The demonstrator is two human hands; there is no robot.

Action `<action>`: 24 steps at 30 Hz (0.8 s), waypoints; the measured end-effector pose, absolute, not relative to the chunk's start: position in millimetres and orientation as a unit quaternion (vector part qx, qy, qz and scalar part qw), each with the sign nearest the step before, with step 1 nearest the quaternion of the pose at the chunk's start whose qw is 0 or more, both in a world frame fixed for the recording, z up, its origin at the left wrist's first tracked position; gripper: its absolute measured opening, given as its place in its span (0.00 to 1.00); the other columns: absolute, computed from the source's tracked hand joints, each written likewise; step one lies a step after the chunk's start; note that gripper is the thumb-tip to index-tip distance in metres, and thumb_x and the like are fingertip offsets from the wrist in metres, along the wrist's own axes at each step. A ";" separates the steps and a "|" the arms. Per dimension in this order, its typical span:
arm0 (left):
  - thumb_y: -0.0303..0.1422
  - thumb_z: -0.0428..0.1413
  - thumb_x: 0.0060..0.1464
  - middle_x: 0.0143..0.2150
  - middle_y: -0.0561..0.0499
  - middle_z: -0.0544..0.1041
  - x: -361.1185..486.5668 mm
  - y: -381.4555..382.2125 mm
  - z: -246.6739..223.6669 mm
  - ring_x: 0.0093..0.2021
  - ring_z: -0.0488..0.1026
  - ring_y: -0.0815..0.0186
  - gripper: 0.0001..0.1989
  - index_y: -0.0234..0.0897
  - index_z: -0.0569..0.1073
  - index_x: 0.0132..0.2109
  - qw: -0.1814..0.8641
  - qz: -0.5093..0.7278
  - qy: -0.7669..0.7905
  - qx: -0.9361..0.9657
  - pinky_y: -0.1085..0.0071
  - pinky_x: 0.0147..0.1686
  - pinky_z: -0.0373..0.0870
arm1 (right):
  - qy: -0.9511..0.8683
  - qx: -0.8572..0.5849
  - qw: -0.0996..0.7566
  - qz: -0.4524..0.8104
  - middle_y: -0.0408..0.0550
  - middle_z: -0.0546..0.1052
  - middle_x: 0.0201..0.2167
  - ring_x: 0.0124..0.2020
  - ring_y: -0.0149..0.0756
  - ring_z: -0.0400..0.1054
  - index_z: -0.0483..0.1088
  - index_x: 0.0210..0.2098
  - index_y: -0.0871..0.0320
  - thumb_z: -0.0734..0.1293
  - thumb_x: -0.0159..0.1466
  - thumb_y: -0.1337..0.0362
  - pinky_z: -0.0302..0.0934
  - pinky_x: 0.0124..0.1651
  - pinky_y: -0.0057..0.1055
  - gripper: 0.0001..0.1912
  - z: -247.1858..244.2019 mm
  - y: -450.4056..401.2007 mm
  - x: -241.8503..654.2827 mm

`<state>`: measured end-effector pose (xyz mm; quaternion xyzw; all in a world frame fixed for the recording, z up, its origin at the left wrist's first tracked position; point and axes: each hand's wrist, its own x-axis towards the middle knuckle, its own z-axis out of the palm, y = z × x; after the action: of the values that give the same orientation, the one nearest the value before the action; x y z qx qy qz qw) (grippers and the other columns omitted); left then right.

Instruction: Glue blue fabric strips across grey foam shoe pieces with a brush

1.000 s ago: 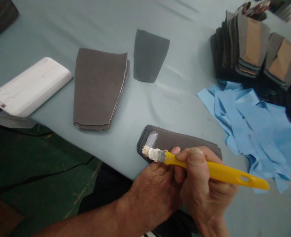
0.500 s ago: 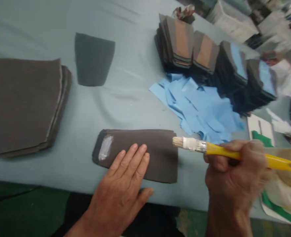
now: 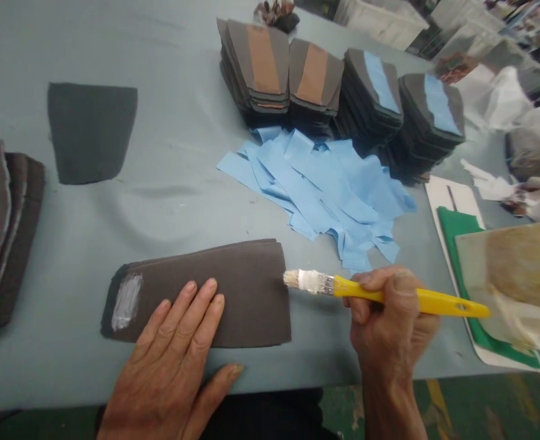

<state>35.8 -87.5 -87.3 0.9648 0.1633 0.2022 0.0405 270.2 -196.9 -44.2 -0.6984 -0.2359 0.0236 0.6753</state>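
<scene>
Dark grey sheets (image 3: 237,293) layered flat on the pale desk (image 3: 169,214), pressed under the open left hand (image 3: 167,366), fingers spread (white smear (image 3: 126,302) near the sheets' far end); yellow-handled brush (image 3: 366,291) gripped firmly in the closed right hand (image 3: 386,321), whitened bristles just beside the sheets.

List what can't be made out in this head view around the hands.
Head view:
The dark strip: the part beneath the left hand is hidden by that hand.
The brush: part of its yellow handle is hidden by the right hand.
The stack of dark pieces: cut off by the left edge.
The mottled translucent sheet: cut off by the right edge.
The white coating on the bristles: too small to identify.
</scene>
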 end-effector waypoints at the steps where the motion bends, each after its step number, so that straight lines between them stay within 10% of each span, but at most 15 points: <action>1: 0.43 0.51 0.72 0.74 0.32 0.66 36.3 -87.5 -86.5 0.80 0.51 0.50 0.33 0.20 0.64 0.71 0.040 0.202 0.160 0.965 0.55 0.79 0.44 | -0.240 -0.698 0.674 0.038 0.34 0.61 0.13 0.13 0.26 0.56 0.71 0.27 0.56 0.68 0.74 0.53 0.55 0.20 0.24 0.21 -44.6 -196.0 267.5; 24: 0.44 0.48 0.73 0.75 0.32 0.65 37.9 -89.2 -88.8 0.82 0.45 0.54 0.33 0.21 0.63 0.72 0.053 0.196 0.174 0.964 0.56 0.79 0.42 | -0.308 -0.721 0.620 0.025 0.36 0.65 0.13 0.12 0.25 0.57 0.73 0.28 0.58 0.66 0.76 0.52 0.51 0.15 0.22 0.23 -57.9 -192.7 255.5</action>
<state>37.9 -89.2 -88.8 0.9635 0.1737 0.1964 0.0532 255.5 -192.7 -57.9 -0.7214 -0.3077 0.0253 0.6199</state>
